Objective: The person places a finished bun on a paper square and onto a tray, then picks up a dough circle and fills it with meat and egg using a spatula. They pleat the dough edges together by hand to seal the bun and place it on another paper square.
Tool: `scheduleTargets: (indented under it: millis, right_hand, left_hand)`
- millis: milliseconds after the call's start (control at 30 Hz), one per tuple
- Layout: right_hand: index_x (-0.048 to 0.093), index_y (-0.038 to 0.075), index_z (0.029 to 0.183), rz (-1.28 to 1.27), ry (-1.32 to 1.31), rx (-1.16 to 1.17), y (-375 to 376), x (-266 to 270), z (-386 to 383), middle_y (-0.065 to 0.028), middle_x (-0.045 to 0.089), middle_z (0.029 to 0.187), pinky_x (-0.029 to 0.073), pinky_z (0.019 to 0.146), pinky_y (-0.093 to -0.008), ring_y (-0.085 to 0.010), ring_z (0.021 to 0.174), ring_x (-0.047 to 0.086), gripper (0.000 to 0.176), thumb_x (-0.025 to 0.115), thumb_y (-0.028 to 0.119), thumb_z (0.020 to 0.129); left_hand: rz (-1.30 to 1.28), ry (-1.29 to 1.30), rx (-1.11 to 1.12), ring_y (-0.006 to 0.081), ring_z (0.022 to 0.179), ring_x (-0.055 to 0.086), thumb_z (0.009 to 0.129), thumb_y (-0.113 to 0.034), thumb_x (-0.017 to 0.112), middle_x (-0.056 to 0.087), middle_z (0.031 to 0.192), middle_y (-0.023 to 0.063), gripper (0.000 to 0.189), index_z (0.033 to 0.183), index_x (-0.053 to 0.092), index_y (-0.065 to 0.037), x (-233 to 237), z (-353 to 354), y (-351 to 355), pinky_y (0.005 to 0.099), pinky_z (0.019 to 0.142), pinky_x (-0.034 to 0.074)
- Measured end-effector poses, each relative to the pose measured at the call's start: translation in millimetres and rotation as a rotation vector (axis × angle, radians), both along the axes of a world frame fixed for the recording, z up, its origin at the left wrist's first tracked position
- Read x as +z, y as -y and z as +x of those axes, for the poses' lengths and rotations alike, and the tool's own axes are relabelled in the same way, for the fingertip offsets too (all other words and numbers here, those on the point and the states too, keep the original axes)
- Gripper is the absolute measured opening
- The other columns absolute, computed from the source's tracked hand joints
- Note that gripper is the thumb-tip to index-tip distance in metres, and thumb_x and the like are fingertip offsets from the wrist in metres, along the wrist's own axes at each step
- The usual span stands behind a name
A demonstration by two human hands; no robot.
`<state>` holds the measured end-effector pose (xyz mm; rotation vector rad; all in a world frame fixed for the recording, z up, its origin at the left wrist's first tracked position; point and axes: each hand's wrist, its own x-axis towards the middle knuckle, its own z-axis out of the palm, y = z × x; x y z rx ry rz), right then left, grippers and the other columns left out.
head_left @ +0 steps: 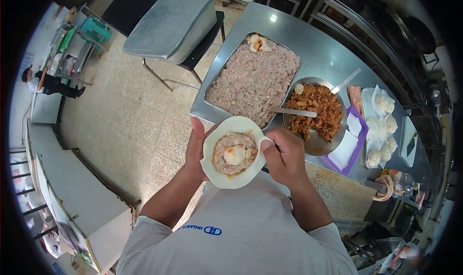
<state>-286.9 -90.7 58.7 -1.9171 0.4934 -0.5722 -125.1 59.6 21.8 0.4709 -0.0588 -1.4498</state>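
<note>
A round, pale dough wrapper [230, 182] is held in front of my chest, with minced meat filling [222, 161] and a piece of boiled egg [235, 155] on it. My left hand [194, 149] supports the dough from the left and below, most of its fingers hidden. At the right edge, my right hand [287, 158] pinches a fold of the dough between thumb and fingers. Just beyond my hands are a tray of minced meat [258, 77] with egg pieces [259, 43] in one corner, and a metal bowl [320, 147] of brown cooked filling [313, 106].
A flat metal spatula [294, 112] spans tray and bowl; another utensil handle [346, 80] leans on the bowl's far rim. Shaped buns [383, 104] and a purple-rimmed tray [343, 171] lie rightward on the steel table [308, 39]. A covered tub [173, 22] sits on a chair; a person [48, 83] is far left.
</note>
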Motion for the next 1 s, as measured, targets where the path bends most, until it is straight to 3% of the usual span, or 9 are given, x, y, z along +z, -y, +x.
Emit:
scheduleTargets:
  millis: [100, 167, 300, 367, 533, 600, 800, 933, 1000]
  right_hand:
    - [0.063, -0.001, 0.092, -0.109, 0.0, 0.04, 0.7, 4.0, -2.0, -0.0109, 0.059, 0.076, 0.044, 0.056, -0.0335, -0.0182, 0.062, 0.056, 0.011, 0.065, 0.009, 0.09]
    - [0.062, -0.001, 0.087, 0.04, 0.051, -0.035, -3.4, 20.6, 6.3, -0.0108, 0.057, 0.073, 0.043, 0.055, -0.0344, -0.0207, 0.061, 0.056, 0.01, 0.065, 0.008, 0.089]
    - [0.062, -0.001, 0.087, 0.042, 0.006, 0.012, 0.1, 5.9, 6.0, -0.0105, 0.057, 0.073, 0.043, 0.055, -0.0341, -0.0219, 0.06, 0.055, 0.011, 0.066, 0.009, 0.089]
    - [0.063, -0.001, 0.092, -0.15, -0.017, 0.063, 2.1, 0.2, 1.8, -0.011, 0.059, 0.078, 0.044, 0.056, -0.033, -0.0222, 0.061, 0.056, 0.012, 0.066, 0.01, 0.089]
    - [0.062, -0.001, 0.087, -0.076, 0.006, 0.004, -10.1, 22.8, 17.6, -0.0127, 0.057, 0.075, 0.043, 0.055, -0.0353, -0.0245, 0.06, 0.055, 0.01, 0.065, 0.008, 0.088]
    - [0.061, -0.001, 0.086, -0.043, 0.022, -0.035, -12.5, 21.6, 22.2, -0.0132, 0.056, 0.074, 0.042, 0.054, -0.0363, -0.0254, 0.06, 0.055, 0.01, 0.064, 0.008, 0.088]
    - [0.062, -0.001, 0.091, -0.184, -0.074, 0.04, -15.8, 16.1, 16.6, -0.0123, 0.058, 0.081, 0.044, 0.056, -0.035, -0.0239, 0.062, 0.056, 0.013, 0.067, 0.01, 0.088]
    - [0.061, -0.002, 0.086, -0.069, 0.016, -0.032, -22.1, 22.3, 32.3, -0.0128, 0.056, 0.076, 0.043, 0.055, -0.036, -0.0256, 0.06, 0.055, 0.011, 0.066, 0.008, 0.087]
    - [0.061, -0.002, 0.086, -0.091, 0.012, -0.007, -19.4, 14.1, 31.5, -0.0128, 0.056, 0.076, 0.043, 0.054, -0.036, -0.0252, 0.059, 0.055, 0.011, 0.066, 0.008, 0.087]
  left_hand:
    - [0.018, 0.156, -0.014, 0.0307, 0.125, 0.059, 0.082, -0.089, 0.029, 0.054, 0.139, 0.0206, 0.111, 0.146, 0.039, 0.0, 6.2, -1.1, 0.7, 0.0447, 0.104, 0.05]
    - [0.033, 0.209, -0.035, 0.0294, 0.125, 0.059, 0.081, -0.09, 0.028, 0.054, 0.139, 0.0199, 0.111, 0.145, 0.039, 0.0, 6.2, 0.2, 0.6, 0.0438, 0.103, 0.051]
    - [0.107, 0.398, -0.109, 0.0268, 0.123, 0.06, 0.08, -0.09, 0.027, 0.056, 0.136, 0.0184, 0.112, 0.144, 0.04, 0.001, 16.7, 4.5, 2.4, 0.0416, 0.102, 0.052]
    - [0.082, 0.345, -0.078, 0.0266, 0.123, 0.06, 0.08, -0.09, 0.028, 0.056, 0.135, 0.0182, 0.112, 0.144, 0.04, 0.001, 12.4, 7.5, 1.0, 0.0412, 0.102, 0.051]
    - [0.031, 0.306, -0.059, 0.0257, 0.122, 0.061, 0.08, -0.09, 0.029, 0.056, 0.135, 0.0178, 0.112, 0.143, 0.041, 0.002, 6.5, 16.7, -0.7, 0.0403, 0.103, 0.051]
    - [0.009, 0.416, -0.187, 0.025, 0.123, 0.06, 0.08, -0.089, 0.029, 0.055, 0.137, 0.0175, 0.111, 0.143, 0.041, 0.001, 7.3, 24.6, -0.7, 0.0403, 0.104, 0.05]
    - [-0.013, 0.347, -0.129, 0.0239, 0.123, 0.059, 0.079, -0.09, 0.029, 0.056, 0.135, 0.0167, 0.111, 0.143, 0.042, 0.001, 4.2, 32.8, -5.4, 0.0393, 0.103, 0.051]
    - [-0.051, 0.442, -0.205, 0.0238, 0.123, 0.059, 0.077, -0.091, 0.029, 0.056, 0.135, 0.017, 0.113, 0.142, 0.042, 0.001, 5.9, 40.2, -2.6, 0.0391, 0.102, 0.052]
    - [0.055, 0.543, -0.276, 0.0281, 0.12, 0.062, 0.066, -0.099, 0.031, 0.057, 0.132, 0.018, 0.124, 0.141, 0.043, -0.001, 10.6, 41.9, -0.3, 0.0432, 0.099, 0.054]
